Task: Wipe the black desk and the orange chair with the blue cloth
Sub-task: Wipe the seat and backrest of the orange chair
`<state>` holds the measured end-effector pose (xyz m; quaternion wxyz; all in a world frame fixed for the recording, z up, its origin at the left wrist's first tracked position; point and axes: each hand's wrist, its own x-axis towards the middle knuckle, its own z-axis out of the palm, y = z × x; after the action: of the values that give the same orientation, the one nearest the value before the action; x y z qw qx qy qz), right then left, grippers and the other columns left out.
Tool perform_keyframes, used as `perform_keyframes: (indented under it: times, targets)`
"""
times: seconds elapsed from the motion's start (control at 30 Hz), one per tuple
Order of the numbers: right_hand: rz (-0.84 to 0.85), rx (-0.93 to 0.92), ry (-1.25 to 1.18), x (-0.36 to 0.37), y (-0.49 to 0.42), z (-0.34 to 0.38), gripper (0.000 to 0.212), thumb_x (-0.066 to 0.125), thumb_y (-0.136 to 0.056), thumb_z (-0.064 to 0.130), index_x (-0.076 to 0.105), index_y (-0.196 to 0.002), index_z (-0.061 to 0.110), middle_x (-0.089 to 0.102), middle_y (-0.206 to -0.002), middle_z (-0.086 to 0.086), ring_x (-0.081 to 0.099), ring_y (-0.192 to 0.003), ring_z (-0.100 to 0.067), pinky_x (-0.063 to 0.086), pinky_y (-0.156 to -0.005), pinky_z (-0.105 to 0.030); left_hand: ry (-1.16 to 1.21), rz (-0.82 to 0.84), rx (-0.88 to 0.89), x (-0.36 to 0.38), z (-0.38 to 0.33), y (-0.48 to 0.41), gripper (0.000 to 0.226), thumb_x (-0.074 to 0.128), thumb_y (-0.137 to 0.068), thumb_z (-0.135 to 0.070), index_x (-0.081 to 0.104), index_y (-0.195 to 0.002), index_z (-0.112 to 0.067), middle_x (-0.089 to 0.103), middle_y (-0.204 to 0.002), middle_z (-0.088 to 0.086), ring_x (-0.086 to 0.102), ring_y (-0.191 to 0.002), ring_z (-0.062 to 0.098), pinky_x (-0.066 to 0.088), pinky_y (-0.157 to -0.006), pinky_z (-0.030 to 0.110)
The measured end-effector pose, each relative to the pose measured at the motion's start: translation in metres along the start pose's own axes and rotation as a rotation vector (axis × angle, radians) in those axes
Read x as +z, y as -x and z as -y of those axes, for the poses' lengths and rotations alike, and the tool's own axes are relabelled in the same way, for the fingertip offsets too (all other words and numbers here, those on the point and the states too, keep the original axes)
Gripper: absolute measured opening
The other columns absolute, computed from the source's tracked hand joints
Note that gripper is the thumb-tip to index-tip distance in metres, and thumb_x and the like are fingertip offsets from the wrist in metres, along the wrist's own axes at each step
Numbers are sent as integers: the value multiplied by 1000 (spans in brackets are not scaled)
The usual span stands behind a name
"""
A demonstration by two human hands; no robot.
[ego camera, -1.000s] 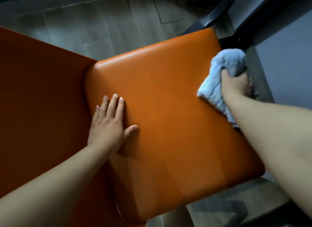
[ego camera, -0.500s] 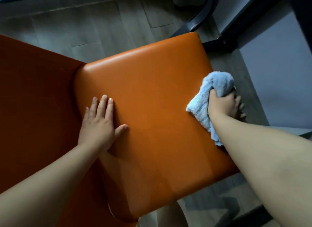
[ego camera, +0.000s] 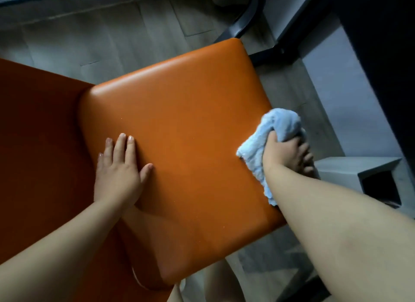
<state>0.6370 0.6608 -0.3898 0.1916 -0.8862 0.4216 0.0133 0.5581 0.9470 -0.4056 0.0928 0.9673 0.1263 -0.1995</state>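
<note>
- Head view: the orange chair [ego camera: 190, 144] fills the middle, seen from above. Its darker backrest [ego camera: 40, 144] meets the seat's left side.
- The left hand [ego camera: 119, 169] lies flat on the seat close to the seam with the backrest. Its fingers are straight and together, the thumb is spread, and it grasps nothing.
- The right hand [ego camera: 285, 153] is at the seat's right edge, clenched round the blue cloth [ego camera: 280, 122], with its fingers curled down past the edge.
- The cloth is bunched. One lump rises beyond the knuckles, and a flap trails along the seat's right edge under the wrist, touching the leather.
- Beyond the seat's far corner, a curved black leg [ego camera: 247, 20] stands on the grey plank floor [ego camera: 112, 36].
- Right of the seat sits a pale grey box [ego camera: 359, 166] with a dark opening.
</note>
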Motion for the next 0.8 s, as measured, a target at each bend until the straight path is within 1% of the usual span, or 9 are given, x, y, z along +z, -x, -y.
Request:
perform_keyframes:
  times: [0.07, 0.17, 0.3, 0.37, 0.43, 0.47, 0.57, 0.7, 0.8]
  targets:
    - [-33, -104, 94, 1, 4, -14, 74, 54, -76, 56, 44, -137, 15, 45, -136, -15, 36, -126, -35, 21, -102, -47, -10, 12, -29, 0, -6, 6, 78, 37, -91, -57, 9, -151, -14, 3, -159, 7, -3, -145, 29, 6, -117, 43]
    - [-41, -158, 109, -7, 19, -61, 73, 64, -76, 50, 43, -138, 19, 43, -140, -11, 35, -128, -35, 23, -103, -49, -11, 27, -61, 2, -18, 11, 84, 34, -89, -62, 7, -151, -12, 2, -159, 9, -4, -145, 31, 4, -118, 41]
    - [12, 243, -307, -31, 13, -89, 88, 39, -74, 65, 36, -142, 10, 35, -147, -18, 30, -136, -31, 20, -110, -36, 7, 55, -85, 5, -29, 21, 85, 30, -88, -66, 4, -151, -15, -2, -159, 9, -6, -145, 29, 2, -117, 39]
    - [43, 332, -336, -23, -7, -65, 96, 31, -67, 71, 42, -138, 8, 39, -144, -18, 33, -133, -32, 20, -108, -34, -6, 75, -61, 8, -31, 28, 84, 31, -88, -65, 3, -151, -16, -3, -159, 9, -6, -145, 29, 2, -117, 38]
    - [57, 283, -197, -16, -20, -37, 70, 44, -77, 61, 51, -128, 15, 47, -135, -15, 39, -124, -33, 21, -106, -39, -8, 74, -30, 12, -30, 38, 83, 33, -89, -64, 5, -151, -17, -1, -159, 10, -5, -145, 30, 3, -117, 38]
    - [71, 146, -113, -12, -24, -32, 63, 47, -77, 58, 52, -125, 18, 49, -131, -12, 40, -121, -34, 21, -106, -44, -6, 66, -17, 14, -30, 42, 82, 34, -89, -63, 6, -151, -17, 0, -159, 10, -5, -145, 30, 4, -118, 38]
    - [26, -186, 83, -4, 1, -55, 71, 46, -75, 61, 47, -134, 21, 49, -134, -10, 41, -124, -36, 24, -104, -50, -34, 86, 3, 17, -30, 57, 81, 34, -89, -62, 5, -151, -18, 0, -159, 9, -5, -145, 29, 5, -118, 39]
    - [-205, 78, 136, -12, 36, -101, 73, 34, -78, 65, 53, -132, 19, 50, -132, -12, 44, -119, -34, 29, -94, -43, -58, 76, 31, 18, -31, 71, 75, 34, -91, -59, 10, -151, -19, 5, -159, 6, -1, -145, 27, 5, -117, 43]
    - [-97, 119, 39, -14, 20, -87, 70, 35, -85, 58, 44, -139, 15, 39, -144, -16, 33, -133, -33, 22, -109, -45, 0, 87, 16, 18, -26, 86, 69, 33, -93, -56, 14, -150, -23, 6, -159, 2, -2, -145, 27, 4, -116, 44]
